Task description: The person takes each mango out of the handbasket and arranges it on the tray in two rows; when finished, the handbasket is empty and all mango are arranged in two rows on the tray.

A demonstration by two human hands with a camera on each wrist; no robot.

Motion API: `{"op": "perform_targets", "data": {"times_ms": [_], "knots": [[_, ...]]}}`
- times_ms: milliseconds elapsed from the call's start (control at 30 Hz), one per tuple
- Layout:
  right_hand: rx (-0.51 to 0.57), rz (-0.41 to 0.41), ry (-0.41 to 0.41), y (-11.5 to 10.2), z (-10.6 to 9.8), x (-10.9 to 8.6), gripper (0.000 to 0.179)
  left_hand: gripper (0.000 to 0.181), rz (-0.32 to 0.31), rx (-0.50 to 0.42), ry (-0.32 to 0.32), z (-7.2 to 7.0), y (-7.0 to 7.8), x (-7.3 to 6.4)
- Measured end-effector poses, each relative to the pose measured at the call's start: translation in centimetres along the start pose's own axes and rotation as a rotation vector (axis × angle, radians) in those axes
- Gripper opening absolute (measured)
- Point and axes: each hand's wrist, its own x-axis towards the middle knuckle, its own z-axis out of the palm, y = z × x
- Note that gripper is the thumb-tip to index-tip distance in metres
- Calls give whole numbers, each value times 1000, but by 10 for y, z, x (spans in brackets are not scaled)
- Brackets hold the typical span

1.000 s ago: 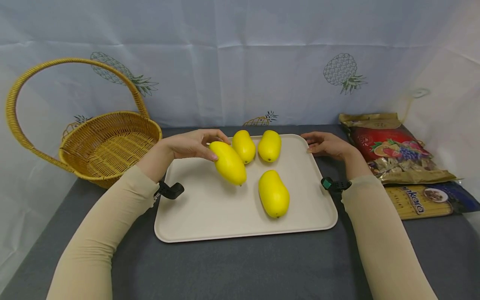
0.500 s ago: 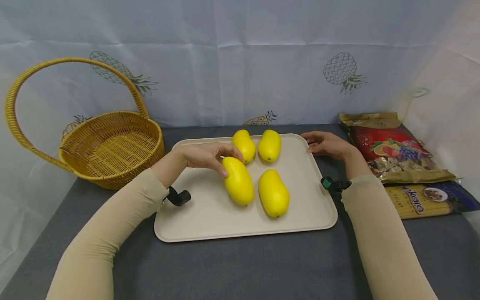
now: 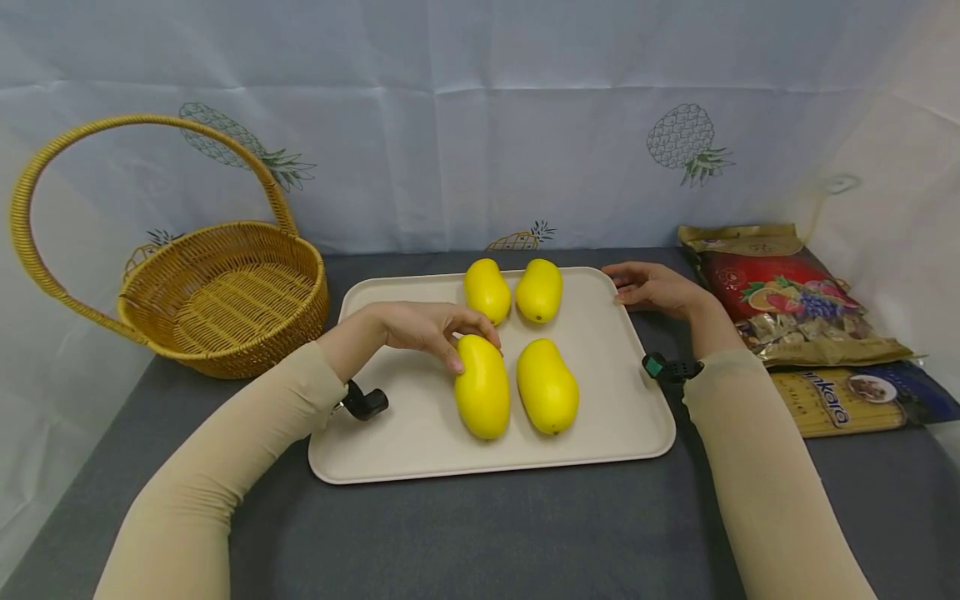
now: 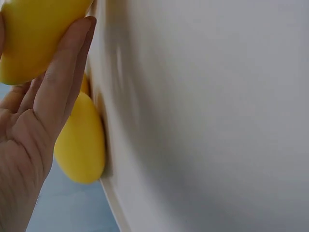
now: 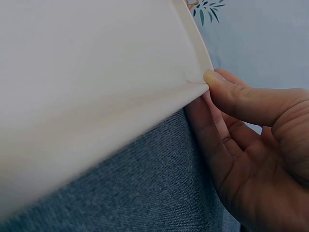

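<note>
My left hand [image 3: 429, 327] holds a yellow mango [image 3: 483, 396] by its far end, over the front middle of a cream tray [image 3: 412, 446]. The left wrist view shows the thumb side and fingers around that mango [image 4: 36, 38]. Whether its underside touches the tray is hidden. Just right of it lies a second mango [image 3: 548, 387]. Two more mangoes, one [image 3: 487, 292] beside the other [image 3: 539, 292], lie at the tray's back. At the back right corner, my right hand [image 3: 660, 292] pinches the tray's rim [image 5: 205, 87], thumb on top and fingers below.
A wicker basket [image 3: 225, 300] with a tall handle [image 3: 150, 122] stands left of the tray. On the right, a red and gold bag [image 3: 787, 292] lies against a pack of pasta [image 3: 840, 404]. A patterned cloth [image 3: 555, 167] hangs behind the dark table [image 3: 487, 533].
The left hand has carried its mango toward the front and right and lowered it beside the front mango, turning it lengthwise toward me. The right hand has stayed at the tray corner.
</note>
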Motion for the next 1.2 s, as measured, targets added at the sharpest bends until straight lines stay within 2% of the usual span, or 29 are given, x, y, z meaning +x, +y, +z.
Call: {"op": "perform_targets", "data": {"times_ms": [133,433,1200], "knots": [[4,1,2,0,0,0,62,63,-22,3,-21,3,1,2],[12,2,-2,-1,0,-1,63,63,-31,1,-11,5,2,3],[19,4,-8,0,-1,0,62,66,-65,75,51,4,2,0]]}}
